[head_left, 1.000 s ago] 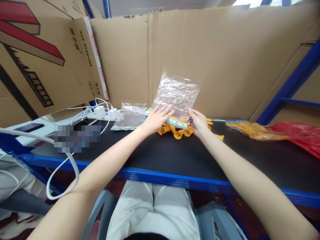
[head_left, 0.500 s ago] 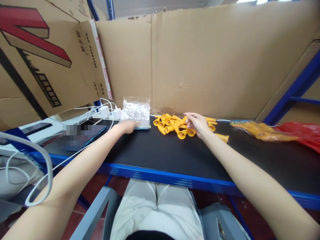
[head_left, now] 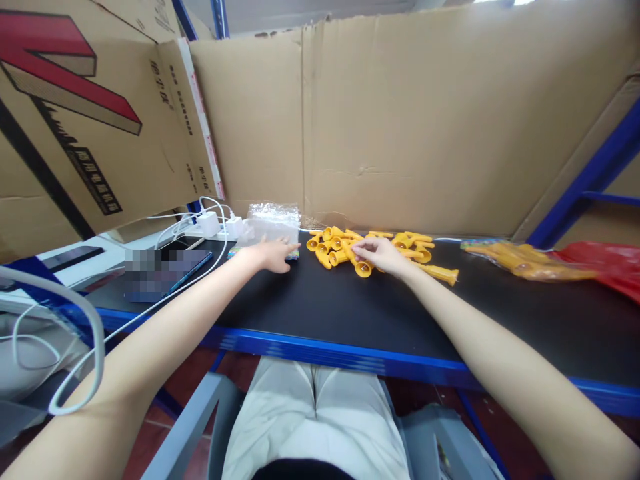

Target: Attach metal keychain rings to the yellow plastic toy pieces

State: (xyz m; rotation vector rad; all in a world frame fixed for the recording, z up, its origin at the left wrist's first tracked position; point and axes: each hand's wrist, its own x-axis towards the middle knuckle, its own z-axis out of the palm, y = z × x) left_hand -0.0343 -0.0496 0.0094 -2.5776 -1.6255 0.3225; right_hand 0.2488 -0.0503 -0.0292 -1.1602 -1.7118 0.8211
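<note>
Several yellow plastic horns [head_left: 328,253] with flared, cup-like ends lie in a loose pile on the black tabletop. My right hand [head_left: 383,255] is over the middle of the pile, thumb and fingers pinched on the stem of one yellow horn [head_left: 363,269]; the horn still rests among the others. My left hand [head_left: 274,255] is left of the pile, palm down with fingers spread, at the near edge of a clear plastic bag [head_left: 274,215]. A strip of coloured print shows along the bag's lower edge, partly hidden by this hand.
At right lie a bag of yellow pieces [head_left: 525,261] and a red plastic bag [head_left: 610,267]. A phone [head_left: 187,270], white chargers [head_left: 209,224] and cables are at left. Cardboard [head_left: 425,127] walls the back; a blue rail [head_left: 340,350] edges the table.
My left hand has opened its fingers and moved slightly right; the plastic bag's top has sagged lower. My right hand has shifted left and down onto a horn.
</note>
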